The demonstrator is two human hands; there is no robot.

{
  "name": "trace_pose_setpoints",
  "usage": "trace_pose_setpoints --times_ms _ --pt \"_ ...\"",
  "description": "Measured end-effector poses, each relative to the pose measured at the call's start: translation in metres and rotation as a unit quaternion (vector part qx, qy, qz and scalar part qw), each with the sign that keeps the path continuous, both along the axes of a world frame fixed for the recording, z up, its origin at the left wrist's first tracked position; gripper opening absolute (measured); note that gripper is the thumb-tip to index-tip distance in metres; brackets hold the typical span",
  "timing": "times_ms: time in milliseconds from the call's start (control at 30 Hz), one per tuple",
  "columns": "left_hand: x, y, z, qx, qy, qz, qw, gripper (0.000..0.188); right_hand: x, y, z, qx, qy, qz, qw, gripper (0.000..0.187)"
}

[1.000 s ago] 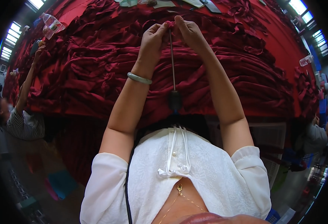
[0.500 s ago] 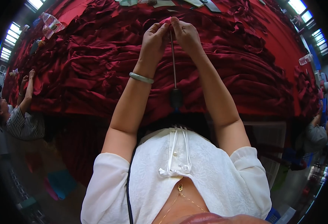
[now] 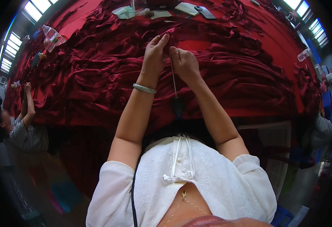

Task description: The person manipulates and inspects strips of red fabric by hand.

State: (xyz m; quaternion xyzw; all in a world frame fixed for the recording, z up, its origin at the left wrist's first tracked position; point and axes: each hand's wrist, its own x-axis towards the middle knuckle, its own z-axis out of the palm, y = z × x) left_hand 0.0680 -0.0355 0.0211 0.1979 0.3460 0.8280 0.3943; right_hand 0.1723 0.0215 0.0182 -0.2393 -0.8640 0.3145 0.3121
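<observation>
Dark red fabric lies in heaped folds and strips across the table under both my hands. My left hand, with a pale green bangle on its wrist, is closed in a pinch; a bit of red fabric shows at its fingertips. Just right of it and a little nearer, my right hand is closed, thumb up, at the far end of a thin metal rod. What its fingers hold is hidden. The rod runs toward me to a black handle-like base at the table's near edge.
Far on the table lie a phone, a white pad and a pale green crumpled wrapper. Clear plastic bottles lie at the far left. A person in a striped top works at the left; another person is at the right.
Both hands have come closer to me, the right one more. They met at the fingertips before and are now apart. The view has shifted, showing more of the table's far side.
</observation>
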Motion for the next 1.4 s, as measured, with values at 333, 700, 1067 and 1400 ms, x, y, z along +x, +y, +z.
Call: trace_pose_setpoints --times_ms 333,700,1067,1400 --pt "0.016 -0.034 -0.042 -0.014 0.058 -0.021 0.998 0.01 -0.107 0.066 0.016 -0.19 0.142 0.082 0.968 0.043" --pt "-0.009 0.001 0.008 -0.004 -0.019 -0.084 0.996 0.027 0.045 -0.042 -0.013 0.003 -0.057 0.018 0.998 0.056" --pt "0.085 -0.066 -0.024 -0.106 0.054 -0.06 0.991 0.022 -0.083 0.044 0.03 -0.13 0.141 0.06 0.98 0.061" --pt "0.005 -0.026 0.004 -0.075 0.136 0.096 0.983 0.023 0.029 -0.03 -0.009 -0.021 0.023 0.09 0.995 0.052"
